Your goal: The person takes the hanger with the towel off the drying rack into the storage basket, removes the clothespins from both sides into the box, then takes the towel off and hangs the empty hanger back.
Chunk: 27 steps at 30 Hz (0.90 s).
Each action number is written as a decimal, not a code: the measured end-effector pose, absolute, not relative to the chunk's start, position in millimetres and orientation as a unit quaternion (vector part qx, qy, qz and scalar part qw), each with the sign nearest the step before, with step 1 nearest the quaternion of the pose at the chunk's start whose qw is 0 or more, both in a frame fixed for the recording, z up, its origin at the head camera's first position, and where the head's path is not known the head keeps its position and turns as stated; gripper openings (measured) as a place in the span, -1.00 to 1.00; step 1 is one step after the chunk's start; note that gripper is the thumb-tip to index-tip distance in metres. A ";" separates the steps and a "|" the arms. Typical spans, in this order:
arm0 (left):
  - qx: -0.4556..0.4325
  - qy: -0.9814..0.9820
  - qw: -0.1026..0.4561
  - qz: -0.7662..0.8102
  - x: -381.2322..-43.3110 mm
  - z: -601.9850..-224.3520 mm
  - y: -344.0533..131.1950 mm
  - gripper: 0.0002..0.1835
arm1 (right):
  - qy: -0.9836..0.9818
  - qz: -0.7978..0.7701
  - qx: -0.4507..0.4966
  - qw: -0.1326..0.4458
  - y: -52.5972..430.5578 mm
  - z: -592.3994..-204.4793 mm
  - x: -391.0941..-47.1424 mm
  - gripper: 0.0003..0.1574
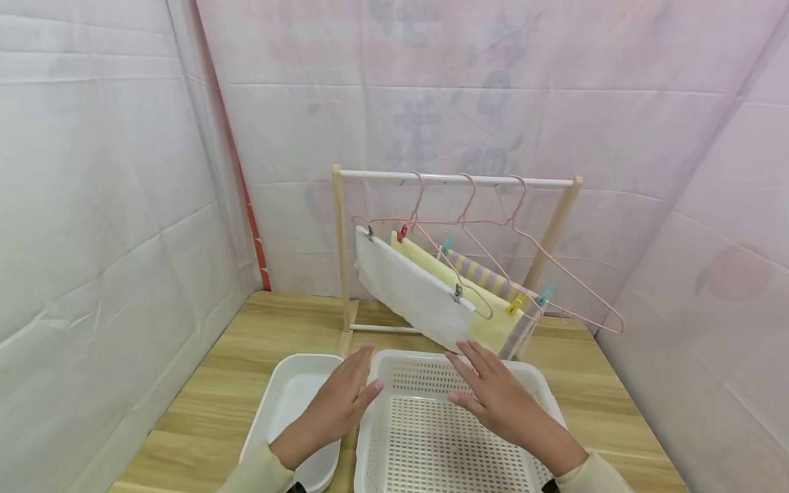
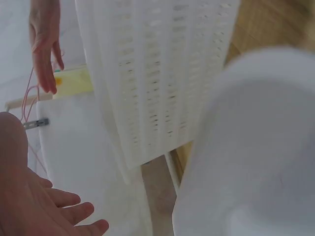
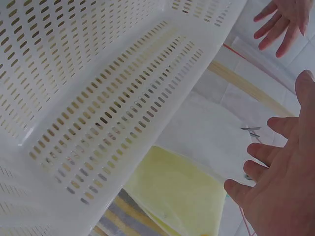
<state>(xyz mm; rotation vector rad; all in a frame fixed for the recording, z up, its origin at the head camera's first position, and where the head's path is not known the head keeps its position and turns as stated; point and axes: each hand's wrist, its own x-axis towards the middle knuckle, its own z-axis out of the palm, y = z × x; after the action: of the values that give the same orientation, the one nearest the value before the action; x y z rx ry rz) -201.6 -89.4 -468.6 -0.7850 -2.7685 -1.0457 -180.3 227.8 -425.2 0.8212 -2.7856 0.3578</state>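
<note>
Both hands hover with fingers extended and nothing in them. In the head view the left hand (image 1: 337,402) is above the gap between a white tray (image 1: 261,428) and a white perforated basket (image 1: 365,445). Over the basket's right half is the right hand (image 1: 496,397). Behind them, three pink wire hangers (image 1: 570,272) hang on a small rack. A white cloth (image 1: 407,287) is clipped with grey clothespins (image 1: 457,293), a yellow cloth (image 1: 493,332) with red and yellow clothespins (image 1: 516,303), and a striped cloth (image 1: 481,274) with teal clothespins (image 1: 545,294).
The wooden rack (image 1: 339,239) with its white top rod (image 1: 444,179) stands at the back of the wood-grain table (image 1: 203,411). Pale sheeting (image 1: 111,205) encloses the table at the left, back and right.
</note>
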 end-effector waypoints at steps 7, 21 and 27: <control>-0.214 -0.885 0.019 -0.413 -198.7 -471.3 -81.2 -0.24 | -0.947 0.129 0.267 0.121 227.3 -420.8 -181.6 -0.16; -0.192 -0.871 -0.018 -0.451 -172.9 -485.8 -67.4 -0.19 | -0.938 0.129 0.272 0.172 236.0 -413.7 -185.4 -0.22; -0.192 -0.864 -0.032 -0.464 -167.3 -499.2 -60.6 -0.19 | -0.929 0.141 0.268 0.212 243.3 -409.5 -187.6 -0.23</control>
<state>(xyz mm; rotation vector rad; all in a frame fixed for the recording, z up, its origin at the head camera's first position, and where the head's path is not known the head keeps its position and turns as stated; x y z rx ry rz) -167.3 -60.6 -499.2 -0.6159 -2.7705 -1.4892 -187.6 243.3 -409.5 0.7435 -2.5808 0.3917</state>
